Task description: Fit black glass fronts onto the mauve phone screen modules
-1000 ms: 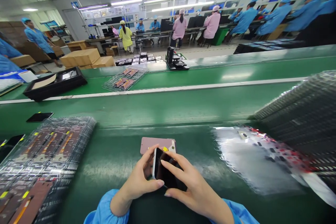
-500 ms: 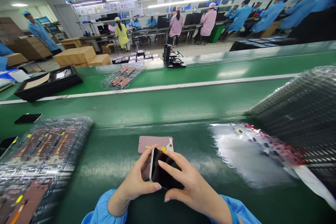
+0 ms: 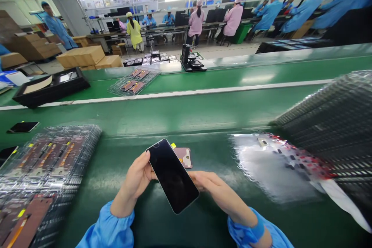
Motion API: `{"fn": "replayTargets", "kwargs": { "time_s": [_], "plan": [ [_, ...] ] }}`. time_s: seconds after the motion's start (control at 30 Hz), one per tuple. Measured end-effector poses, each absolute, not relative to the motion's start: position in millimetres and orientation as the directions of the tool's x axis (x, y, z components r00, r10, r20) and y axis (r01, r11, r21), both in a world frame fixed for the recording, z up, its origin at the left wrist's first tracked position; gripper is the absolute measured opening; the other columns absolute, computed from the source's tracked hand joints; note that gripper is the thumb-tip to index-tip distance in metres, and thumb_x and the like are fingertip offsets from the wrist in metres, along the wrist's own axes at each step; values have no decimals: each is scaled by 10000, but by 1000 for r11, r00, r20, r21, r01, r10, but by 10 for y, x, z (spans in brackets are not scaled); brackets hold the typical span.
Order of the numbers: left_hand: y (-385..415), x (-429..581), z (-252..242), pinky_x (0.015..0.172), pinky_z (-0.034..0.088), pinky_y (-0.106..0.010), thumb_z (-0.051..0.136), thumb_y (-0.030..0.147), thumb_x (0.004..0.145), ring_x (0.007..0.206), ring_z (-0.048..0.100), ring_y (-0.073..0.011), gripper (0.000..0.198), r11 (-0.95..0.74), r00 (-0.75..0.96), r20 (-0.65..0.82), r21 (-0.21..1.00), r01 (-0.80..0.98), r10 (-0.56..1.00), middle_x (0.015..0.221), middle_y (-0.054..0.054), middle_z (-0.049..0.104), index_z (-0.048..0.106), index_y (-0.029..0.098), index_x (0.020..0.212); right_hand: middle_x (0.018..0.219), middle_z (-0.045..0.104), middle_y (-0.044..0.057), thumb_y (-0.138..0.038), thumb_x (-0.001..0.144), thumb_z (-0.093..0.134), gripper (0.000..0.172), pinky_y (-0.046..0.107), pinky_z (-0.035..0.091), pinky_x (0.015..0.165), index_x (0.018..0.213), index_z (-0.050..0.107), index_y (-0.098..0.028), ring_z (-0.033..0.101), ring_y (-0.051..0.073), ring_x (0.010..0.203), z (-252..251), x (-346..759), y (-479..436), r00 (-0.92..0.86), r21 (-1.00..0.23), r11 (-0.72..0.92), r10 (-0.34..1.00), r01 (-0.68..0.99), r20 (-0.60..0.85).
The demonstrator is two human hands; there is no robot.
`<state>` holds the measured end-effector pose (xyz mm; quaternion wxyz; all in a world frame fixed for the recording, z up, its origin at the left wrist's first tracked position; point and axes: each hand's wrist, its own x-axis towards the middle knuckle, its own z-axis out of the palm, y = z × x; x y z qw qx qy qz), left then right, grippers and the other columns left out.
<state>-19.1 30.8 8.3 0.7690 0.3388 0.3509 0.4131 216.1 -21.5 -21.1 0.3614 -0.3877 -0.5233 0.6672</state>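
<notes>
A smartphone (image 3: 173, 178) with a dark screen is held tilted above the green bench, screen up. My left hand (image 3: 140, 175) is closed on its left edge, thumb on the front near the upper corner and fingers underneath. At its right edge my right hand (image 3: 210, 184) grips with the fingers pressed together, their tips partly hidden by the phone. Just behind the phone lies a pinkish-brown screen panel (image 3: 186, 155) with a yellow tab, partly covered from view.
Clear plastic trays (image 3: 62, 155) of brown panels with orange flex cables are stacked at the left. Thin clear plastic sheets (image 3: 261, 170) with red and black tabs lie at the right, beside a tall tray stack (image 3: 331, 124). A black box (image 3: 52, 85) stands at the far left.
The phone has turned from steeply tilted between both hands to lying flatter, its screen now facing up. My right hand has moved off the screen to the right edge.
</notes>
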Motion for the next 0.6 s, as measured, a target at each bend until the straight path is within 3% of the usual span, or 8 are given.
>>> {"fn": "replayTargets", "kwargs": {
  "time_s": [0.1, 0.2, 0.33, 0.47, 0.6],
  "plan": [
    [350, -248, 87, 726, 624, -346, 516, 383, 953, 981, 718, -270, 431, 412, 368, -274, 829, -377, 889, 1180, -162, 722, 614, 106, 1268, 891, 750, 75, -517, 950, 524, 429, 368, 591, 739, 1031, 721, -146, 743, 218, 755, -187, 2146, -218, -543, -950, -270, 827, -156, -146],
    [337, -240, 74, 793, 608, -367, 491, 415, 961, 1001, 705, -263, 439, 401, 348, -274, 835, -377, 897, 1186, -156, 717, 625, 117, 1255, 861, 737, 55, -498, 935, 565, 380, 328, 581, 706, 961, 715, -150, 746, 202, 726, -207, 2112, -232, -490, -954, -240, 862, -178, -126],
    [259, -185, 61, 781, 581, -357, 483, 556, 925, 996, 687, -274, 541, 367, 444, -201, 870, -329, 873, 1160, -151, 718, 661, 145, 1229, 828, 742, 51, -506, 937, 560, 383, 335, 576, 704, 974, 715, -158, 745, 206, 703, -244, 2103, -238, -404, -967, -188, 909, -174, -104],
    [98, -118, 6, 651, 512, -260, 755, 420, 769, 714, 643, -166, 346, 290, 550, -215, 956, -53, 807, 856, -70, 722, 749, 140, 973, 912, 748, 71, -510, 939, 555, 391, 353, 578, 731, 1045, 701, -162, 741, 215, 740, -285, 2120, -222, -277, -962, -170, 955, -212, -107],
    [-62, -23, -51, 571, 470, -239, 734, 327, 769, 606, 560, -124, 196, 223, 456, -266, 964, 147, 849, 686, -7, 617, 672, 151, 711, 874, 748, 47, -500, 949, 545, 369, 329, 567, 728, 1040, 699, -176, 734, 202, 726, -328, 2127, -224, -201, -966, -145, 974, -213, -102]
  ]
}}
